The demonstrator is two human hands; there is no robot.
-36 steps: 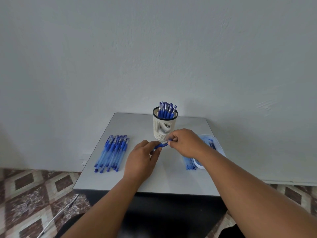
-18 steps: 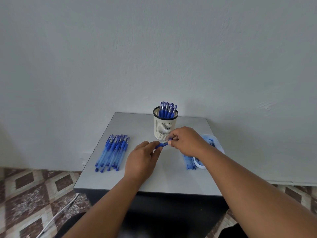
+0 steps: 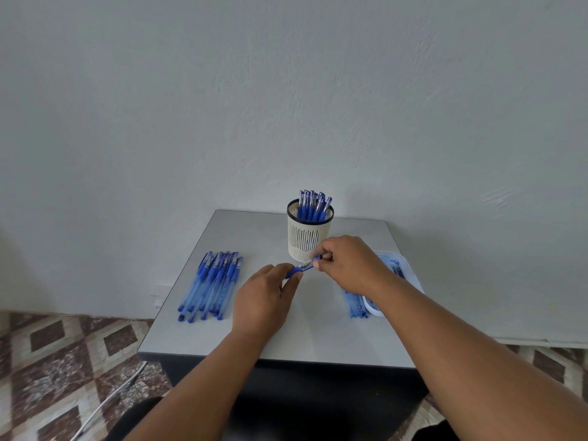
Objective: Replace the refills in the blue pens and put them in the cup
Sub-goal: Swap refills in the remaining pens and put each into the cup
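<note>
Over the grey table, both hands, left and right, pinch one blue pen between them.

Only one view is given, taken from a camera worn on the person's head. The scene is looked at forward and downward, from above the near edge of the table, toward the far edge and the wall behind it. The whole tabletop is taken in, all four edges being seen, with patterned floor shown past its left and right edges. The forearms are seen close at the bottom, stretched by the wide lens. No second view is offered, so no overlap is shared.
</note>
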